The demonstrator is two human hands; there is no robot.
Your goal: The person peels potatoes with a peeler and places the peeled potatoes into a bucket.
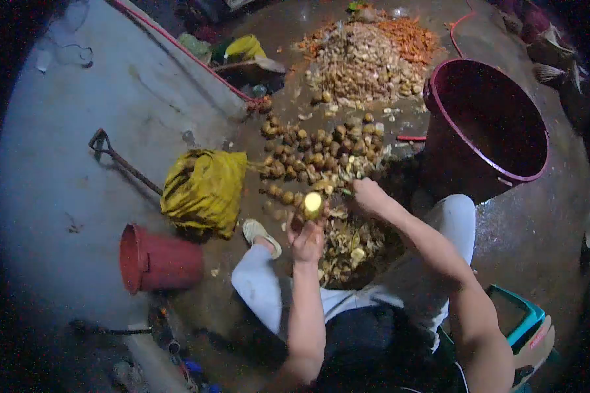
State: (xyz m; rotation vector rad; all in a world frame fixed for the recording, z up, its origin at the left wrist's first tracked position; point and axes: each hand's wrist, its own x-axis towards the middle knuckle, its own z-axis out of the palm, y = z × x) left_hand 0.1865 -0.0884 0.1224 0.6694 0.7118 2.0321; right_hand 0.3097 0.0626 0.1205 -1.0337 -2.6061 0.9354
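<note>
Yellow where cut, a vegetable (313, 204) sits gripped in the left hand (306, 240), above the floor (524, 236), well in from its edges, near peelings (349, 249); the right hand (369, 194) is closed, its contents too blurred to tell.

Cut vegetable (313, 202): lower part concealed by the left hand (306, 239). Green item (345, 191) at the right hand (368, 194): too small and blurred to identify. Maroon tub (443, 154): bottom lost in shadow. Right arm (464, 288): truncated by the lower edge.
</note>
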